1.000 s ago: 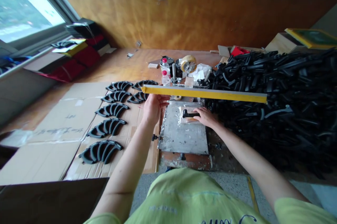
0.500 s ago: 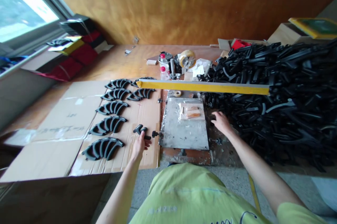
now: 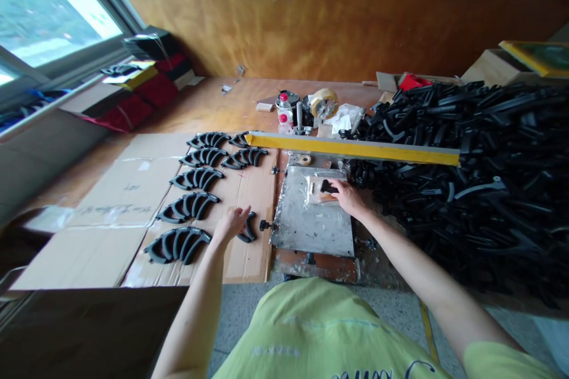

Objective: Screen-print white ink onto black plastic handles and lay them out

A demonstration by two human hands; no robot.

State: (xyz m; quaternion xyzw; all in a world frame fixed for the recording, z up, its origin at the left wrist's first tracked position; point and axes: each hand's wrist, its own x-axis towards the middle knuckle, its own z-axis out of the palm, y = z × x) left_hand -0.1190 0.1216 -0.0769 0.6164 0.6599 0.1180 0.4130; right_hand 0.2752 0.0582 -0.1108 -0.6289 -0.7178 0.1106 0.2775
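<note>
My left hand (image 3: 232,223) is over the cardboard with its fingers apart, next to a curved black plastic part (image 3: 249,229). That part rests on the cardboard, partly hidden by the hand; whether the fingertips still touch it is hard to see. My right hand (image 3: 350,197) grips a small black plastic part (image 3: 328,187) over a light block on the grey metal plate (image 3: 311,228). Much of this part is hidden by the fingers. Fanned groups of curved black parts (image 3: 178,245) stand in rows left of my left hand.
A big heap of black plastic parts (image 3: 489,201) covers the right side. A yellow bar (image 3: 355,146) spans above the plate's far end. Behind it are red-capped bottles (image 3: 283,112) and a tape roll (image 3: 324,103). Black knobs (image 3: 265,225) stick out from the plate's sides.
My left hand has let go of the black part, which now rests on the cardboard. My right hand has moved left from the heap's edge to over the plate, a black part in its fingers.
</note>
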